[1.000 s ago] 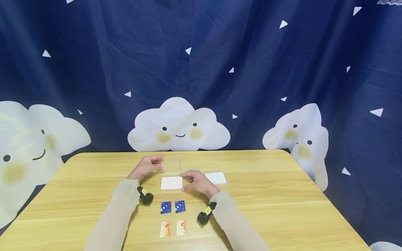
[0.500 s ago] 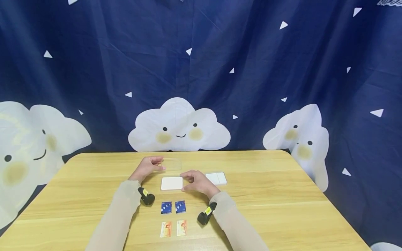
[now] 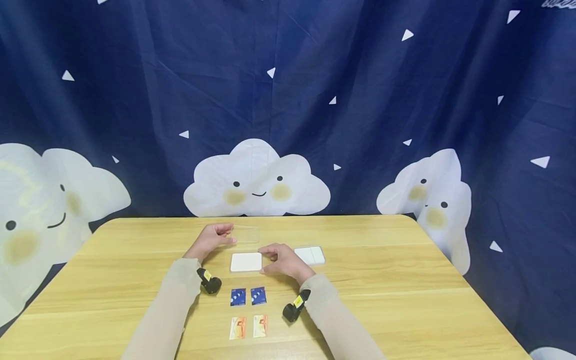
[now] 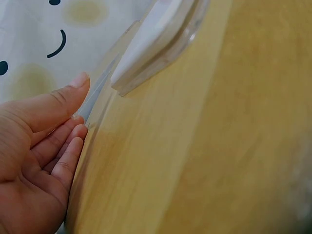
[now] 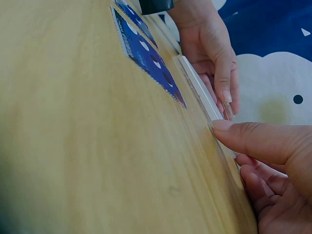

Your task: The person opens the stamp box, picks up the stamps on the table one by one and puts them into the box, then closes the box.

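Note:
My left hand (image 3: 210, 242) pinches the left edge of a clear plastic lid (image 3: 245, 234) between thumb and fingers, close over the table's far part. Just nearer to me lies a clear plastic box (image 4: 168, 61) with a white block or stack (image 3: 246, 262) in it. At the box's right end, my right hand (image 3: 286, 262) grips it, with the thumb (image 5: 239, 137) at the near corner and fingers at the far one. In the left wrist view the lid appears as a thin sliver beside the left hand's fingertips.
A second clear case (image 3: 309, 255) with white contents lies right of the box, partly behind the right hand. Nearer me are two blue cards (image 3: 238, 297) with moon shapes and two orange-and-white cards (image 3: 237, 328). A dark blue cloud-printed curtain (image 3: 360, 100) hangs behind the table.
The clear lid in the left hand has tilted slightly, and its outline shows differently. The right hand, the box and the cards keep their places.

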Tool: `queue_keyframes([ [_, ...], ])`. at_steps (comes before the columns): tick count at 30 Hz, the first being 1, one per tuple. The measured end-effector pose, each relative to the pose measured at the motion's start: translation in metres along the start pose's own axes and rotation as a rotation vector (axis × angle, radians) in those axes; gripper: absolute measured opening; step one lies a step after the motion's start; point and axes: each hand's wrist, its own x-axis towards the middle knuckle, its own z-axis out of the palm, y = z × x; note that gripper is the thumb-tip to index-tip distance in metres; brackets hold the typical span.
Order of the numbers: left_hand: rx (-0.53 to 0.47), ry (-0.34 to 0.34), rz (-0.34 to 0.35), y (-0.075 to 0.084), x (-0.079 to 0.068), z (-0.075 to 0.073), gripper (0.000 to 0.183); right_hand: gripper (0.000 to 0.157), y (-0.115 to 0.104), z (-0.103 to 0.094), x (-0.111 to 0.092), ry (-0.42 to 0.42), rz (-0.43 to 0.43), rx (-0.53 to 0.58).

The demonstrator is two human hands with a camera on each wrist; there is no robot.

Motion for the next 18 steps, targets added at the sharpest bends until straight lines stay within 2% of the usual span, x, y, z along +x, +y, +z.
queue_keyframes([
  [11,0.002,0.008,-0.009,-0.0033,0.0022,-0.0019,0.061,0.052,0.0008,-0.0001,0.0009,0.0,0.001,-0.001],
  [18,0.001,0.0,0.024,-0.0048,0.0014,-0.0023,0.059,0.052,0.001,-0.0002,0.0007,-0.001,0.004,0.013],
])
